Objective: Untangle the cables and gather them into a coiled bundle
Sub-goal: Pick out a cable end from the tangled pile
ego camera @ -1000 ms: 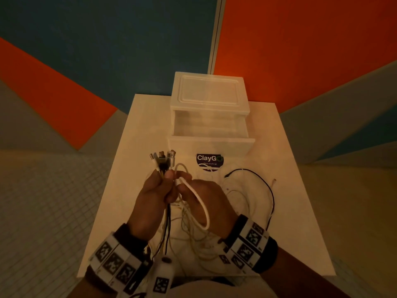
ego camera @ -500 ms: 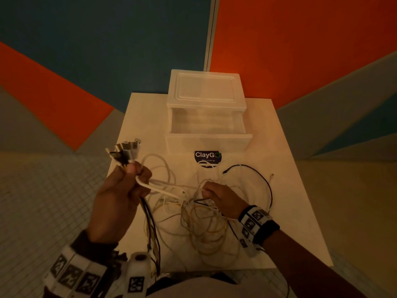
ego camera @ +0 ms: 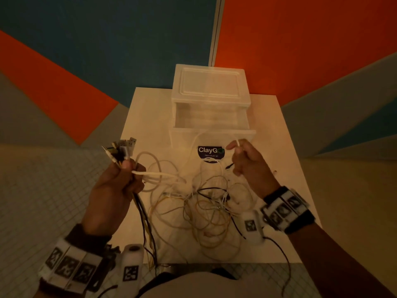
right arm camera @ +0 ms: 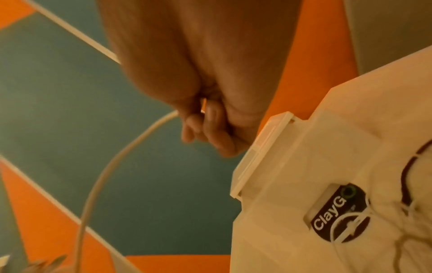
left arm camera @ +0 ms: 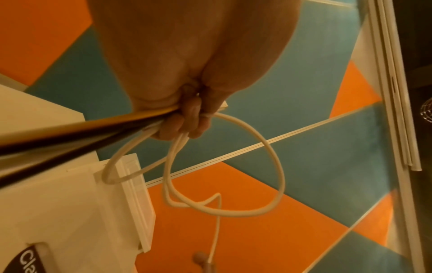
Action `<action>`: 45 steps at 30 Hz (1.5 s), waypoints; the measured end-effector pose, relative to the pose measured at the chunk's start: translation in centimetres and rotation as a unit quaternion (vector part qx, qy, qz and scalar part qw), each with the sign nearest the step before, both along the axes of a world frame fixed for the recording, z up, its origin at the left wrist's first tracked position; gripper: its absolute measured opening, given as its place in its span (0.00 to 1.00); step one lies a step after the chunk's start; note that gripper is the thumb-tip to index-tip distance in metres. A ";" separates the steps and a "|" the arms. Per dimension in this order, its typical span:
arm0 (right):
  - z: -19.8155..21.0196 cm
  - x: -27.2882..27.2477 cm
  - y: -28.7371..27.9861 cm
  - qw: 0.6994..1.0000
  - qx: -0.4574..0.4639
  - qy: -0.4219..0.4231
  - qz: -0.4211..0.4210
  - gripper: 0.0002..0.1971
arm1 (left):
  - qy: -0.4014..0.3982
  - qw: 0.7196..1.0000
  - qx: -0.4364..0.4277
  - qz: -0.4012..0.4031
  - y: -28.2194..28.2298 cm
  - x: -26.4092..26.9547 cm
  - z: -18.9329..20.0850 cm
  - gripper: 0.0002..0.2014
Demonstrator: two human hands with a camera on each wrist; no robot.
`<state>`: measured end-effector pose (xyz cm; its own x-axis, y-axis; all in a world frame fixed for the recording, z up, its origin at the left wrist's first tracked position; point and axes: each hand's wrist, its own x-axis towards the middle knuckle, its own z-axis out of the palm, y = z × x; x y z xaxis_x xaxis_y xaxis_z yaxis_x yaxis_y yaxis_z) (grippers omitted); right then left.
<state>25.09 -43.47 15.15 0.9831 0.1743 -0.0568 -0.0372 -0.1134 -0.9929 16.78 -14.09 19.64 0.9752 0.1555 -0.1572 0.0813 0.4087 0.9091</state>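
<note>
A tangle of white, yellow and black cables point(ego camera: 206, 203) lies on the white table point(ego camera: 285, 164). My left hand point(ego camera: 116, 190) is raised at the left and grips a bunch of cable ends, with their plugs point(ego camera: 122, 149) sticking up above the fist. The left wrist view shows white cable loops point(left arm camera: 268, 166) hanging from those curled fingers point(left arm camera: 187, 122). My right hand point(ego camera: 247, 162) is lifted in front of the drawer and pinches a white cable point(ego camera: 199, 138) that arcs back toward the tangle. Its fingers point(right arm camera: 208, 125) are curled round that white cable point(right arm camera: 105, 175).
A translucent plastic drawer unit point(ego camera: 210, 104) stands at the back of the table with its drawer pulled out. A dark ClayGo sticker point(ego camera: 210, 151) is on the tabletop before it. The table edges drop to a tiled floor point(ego camera: 43, 190).
My left hand moved out to the left with the plug bunch. My right hand left it, dipped to the tangle, then rose toward the drawer drawing a white cable up.
</note>
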 end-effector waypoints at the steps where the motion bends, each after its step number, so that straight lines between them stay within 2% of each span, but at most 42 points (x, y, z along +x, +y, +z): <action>1: 0.5 -1.4 -0.7 0.999 -0.010 0.013 0.043 0.13 | 0.004 1.000 0.006 -0.001 0.2 -0.1 -0.2 0.12; 4: -0.3 -6.7 -4.3 0.987 -0.025 0.112 0.117 0.26 | 0.011 1.000 0.019 -0.006 0.9 -0.4 -0.6 0.15; 7: -2.7 -11.4 -7.5 0.948 -0.136 0.231 0.171 0.35 | 0.007 0.999 0.039 -0.027 1.1 -0.4 -0.2 0.18; 9: -5.1 -13.8 -9.6 0.899 -0.235 0.304 0.210 0.43 | -0.006 0.997 0.062 -0.045 1.0 -0.5 0.1 0.19; 10: -5.9 -14.9 -10.3 0.869 -0.282 0.325 0.243 0.39 | -0.014 0.996 0.074 -0.054 1.0 -0.6 0.2 0.17; 12: -8.0 -17.3 -12.0 0.806 -0.376 0.352 0.293 0.24 | -0.024 0.994 0.083 -0.062 0.9 -0.8 0.3 0.13; 14: -12.2 -19.7 -15.3 0.715 -0.491 0.383 0.318 0.22 | -0.021 0.995 0.080 -0.058 1.1 -0.9 0.1 0.11; 16: -16.4 -21.9 -19.0 0.652 -0.568 0.382 0.325 0.19 | -0.017 0.996 0.073 -0.055 1.2 -1.1 -0.1 0.11; 17: -17.5 -22.9 -20.5 0.650 -0.586 0.345 0.340 0.27 | -0.016 0.996 0.063 -0.059 1.3 -1.3 -0.1 0.11; 18: -18.2 -23.6 -20.8 0.631 -0.599 0.356 0.342 0.33 | -0.015 0.996 0.051 -0.066 1.3 -1.4 -0.2 0.11; 19: -18.4 -25.1 -20.2 0.638 -0.591 0.382 0.314 0.33 | -0.015 0.996 0.036 -0.076 1.4 -1.7 -0.1 0.11; 20: -17.8 -24.9 -18.9 0.624 -0.609 0.392 0.294 0.31 | -0.017 0.996 0.020 -0.088 1.3 -1.9 0.0 0.11; 22: -16.2 -22.6 -16.3 0.672 -0.613 0.364 0.202 0.31 | -0.023 0.994 -0.005 -0.109 1.1 -2.3 0.2 0.10; 23: -16.0 -21.2 -15.1 0.681 -0.623 0.336 0.187 0.35 | -0.026 0.993 -0.011 -0.117 1.0 -2.5 0.4 0.10; 24: -15.0 -19.9 -13.6 0.713 -0.613 0.306 0.148 0.37 | -0.028 0.992 -0.014 -0.122 0.8 -2.6 0.4 0.10; 25: -14.3 -18.8 -12.0 0.741 -0.606 0.266 0.115 0.32 | -0.029 0.991 -0.016 -0.127 0.5 -2.7 0.5 0.10; 27: -12.3 -17.2 -8.6 0.812 -0.560 0.155 0.057 0.05 | -0.031 0.990 -0.019 -0.135 0.1 -2.9 0.7 0.10; 30: -9.1 -14.6 -2.7 0.920 -0.389 0.040 0.015 0.10 | -0.032 0.988 -0.034 -0.145 -0.5 -3.2 0.9 0.10; 32: -7.3 -12.9 0.7 0.960 -0.276 -0.004 0.038 0.21 | -0.034 0.986 -0.045 -0.155 -0.8 -3.4 1.0 0.09; 34: -5.8 -10.9 3.4 0.972 -0.213 0.004 0.104 0.32 | -0.034 0.984 -0.052 -0.168 -1.1 -3.5 1.1 0.09; 35: -5.2 -10.0 4.4 0.964 -0.212 0.014 0.158 0.33 | -0.033 0.983 -0.052 -0.171 -1.2 -3.5 1.1 0.08; 36: -4.9 -9.3 5.2 0.948 -0.227 0.012 0.223 0.28 | -0.031 0.983 -0.051 -0.173 -1.2 -3.6 1.1 0.09; 38: -4.5 -8.5 5.8 0.890 -0.283 -0.005 0.358 0.11 | -0.030 0.984 -0.049 -0.171 -1.2 -3.6 1.3 0.09; 40: -4.7 -9.3 5.5 0.832 -0.310 0.040 0.459 0.09 | -0.034 0.984 -0.049 -0.168 -1.0 -3.5 1.5 0.09; 41: -5.2 -9.9 5.3 0.809 -0.327 0.065 0.483 0.09 | -0.034 0.984 -0.051 -0.165 -0.8 -3.6 1.6 0.10; 42: -5.7 -10.5 5.2 0.806 -0.336 0.073 0.481 0.09 | -0.032 0.984 -0.058 -0.163 -0.7 -3.6 1.6 0.09; 43: -5.9 -10.9 5.3 0.822 -0.341 0.064 0.452 0.10 | -0.028 0.984 -0.067 -0.162 -0.7 -3.7 1.6 0.09; 44: -5.7 -11.1 5.6 0.850 -0.330 0.058 0.407 0.15 | -0.022 0.984 -0.077 -0.162 -0.7 -3.9 1.5 0.09; 45: -5.0 -11.0 6.2 0.884 -0.298 0.048 0.356 0.25 | -0.015 0.983 -0.083 -0.164 -0.9 -4.0 1.4 0.09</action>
